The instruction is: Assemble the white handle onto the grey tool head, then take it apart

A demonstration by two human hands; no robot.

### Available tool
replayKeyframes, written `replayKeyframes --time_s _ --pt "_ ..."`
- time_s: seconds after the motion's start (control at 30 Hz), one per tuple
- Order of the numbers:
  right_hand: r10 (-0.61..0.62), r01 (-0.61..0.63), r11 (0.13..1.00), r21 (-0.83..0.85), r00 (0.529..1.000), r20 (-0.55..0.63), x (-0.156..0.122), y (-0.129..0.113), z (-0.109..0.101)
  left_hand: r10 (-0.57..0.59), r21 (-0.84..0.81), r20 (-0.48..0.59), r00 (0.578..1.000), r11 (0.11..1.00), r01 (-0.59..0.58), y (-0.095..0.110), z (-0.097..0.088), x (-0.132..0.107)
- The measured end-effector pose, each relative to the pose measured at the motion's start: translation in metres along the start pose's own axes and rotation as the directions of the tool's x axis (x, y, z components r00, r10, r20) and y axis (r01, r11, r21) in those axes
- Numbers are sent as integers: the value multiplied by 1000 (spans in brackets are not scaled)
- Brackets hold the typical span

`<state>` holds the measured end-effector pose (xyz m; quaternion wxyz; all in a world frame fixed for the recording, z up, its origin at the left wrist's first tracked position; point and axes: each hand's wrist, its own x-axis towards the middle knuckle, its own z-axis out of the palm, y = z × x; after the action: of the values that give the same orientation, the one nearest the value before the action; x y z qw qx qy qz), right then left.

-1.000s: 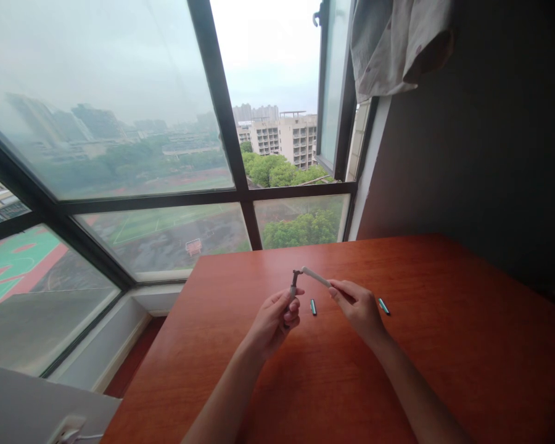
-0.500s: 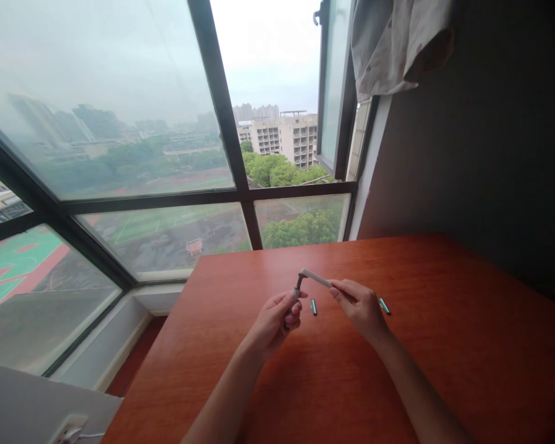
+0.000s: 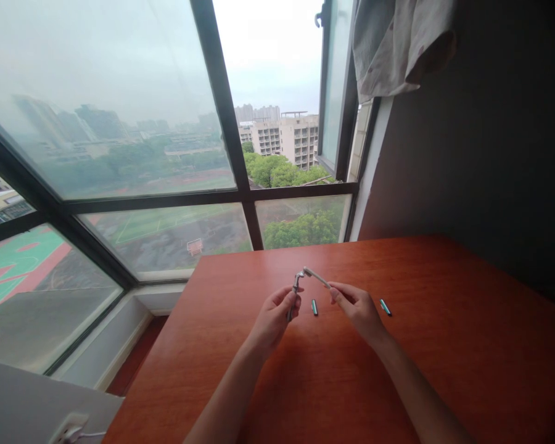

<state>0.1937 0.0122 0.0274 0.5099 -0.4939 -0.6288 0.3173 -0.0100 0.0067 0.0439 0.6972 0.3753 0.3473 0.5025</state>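
My left hand (image 3: 277, 311) is closed around a silver razor handle (image 3: 296, 283), its bent top end pointing up and to the right. In my right hand (image 3: 356, 305), thumb and fingers pinch a slim pale toothbrush (image 3: 318, 279), whose head end is up beside the top of the razor handle. I cannot tell whether the two touch. A small teal and black razor cartridge (image 3: 314, 307) lies on the table between my hands. Another razor cartridge (image 3: 385, 307) lies just right of my right hand.
The reddish-brown wooden table (image 3: 444, 370) spreads beneath both hands. Dark-framed windows (image 3: 166, 200) rise behind and left of it, with one sash (image 3: 337, 92) swung open. Grey cloth (image 3: 398, 49) hangs at upper right. A plug in a wall socket (image 3: 71, 428) is at lower left.
The razor handle has turned a little in my left hand, and its top now looks brighter. The toothbrush head has shifted slightly to the right. Both cartridges stay on the table.
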Motion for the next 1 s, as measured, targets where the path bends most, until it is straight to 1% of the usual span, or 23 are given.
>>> replayKeyframes --time_s 0.2,0.27,0.47,0.73,1.0 --pt "-29 29 999 16 999 44 -1 -6 1 52 64 -55 997 997 -49 -2 -1 2" --pt "-41 41 999 5 998 39 -1 -4 0 62 78 -55 997 995 -57 -2 -1 2" --pt "-70 66 993 -97 997 -30 0 1 -1 60 108 -31 998 993 -57 -3 -4 3" --pt "-119 122 990 -76 992 41 -1 -5 -4 82 132 -65 995 989 -73 -4 -9 7" --pt "-132 133 981 -142 991 16 0 -5 -4 92 172 -42 995 982 -83 -4 -12 7"
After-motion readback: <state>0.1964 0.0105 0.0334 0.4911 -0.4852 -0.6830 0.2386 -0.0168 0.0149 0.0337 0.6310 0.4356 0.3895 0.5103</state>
